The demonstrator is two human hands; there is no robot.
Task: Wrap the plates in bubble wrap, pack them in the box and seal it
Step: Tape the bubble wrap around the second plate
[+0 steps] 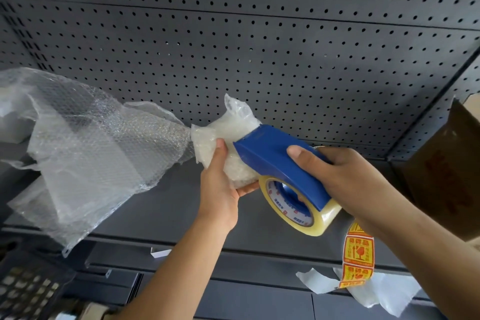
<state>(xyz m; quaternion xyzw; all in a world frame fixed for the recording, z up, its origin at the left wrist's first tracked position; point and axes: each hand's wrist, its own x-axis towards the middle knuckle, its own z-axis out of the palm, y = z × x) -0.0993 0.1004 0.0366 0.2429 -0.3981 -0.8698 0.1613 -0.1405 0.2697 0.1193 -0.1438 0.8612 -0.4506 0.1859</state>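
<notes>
My left hand [220, 184] grips a small bundle wrapped in bubble wrap [228, 138], held up in front of the pegboard. A long loose tail of bubble wrap [85, 153] trails from the bundle to the left. My right hand [345, 176] holds a blue tape dispenser [280, 161] loaded with a roll of clear tape [298, 205], and the dispenser's front end rests against the bundle. What lies inside the wrap is hidden. A brown cardboard box [449, 163] stands at the right edge.
A dark perforated pegboard [233, 34] fills the background above a dark shelf [155, 210]. A strip of orange fragile stickers [358, 254] hangs at the lower right over white backing paper [376, 288]. A black crate [28, 283] sits at the lower left.
</notes>
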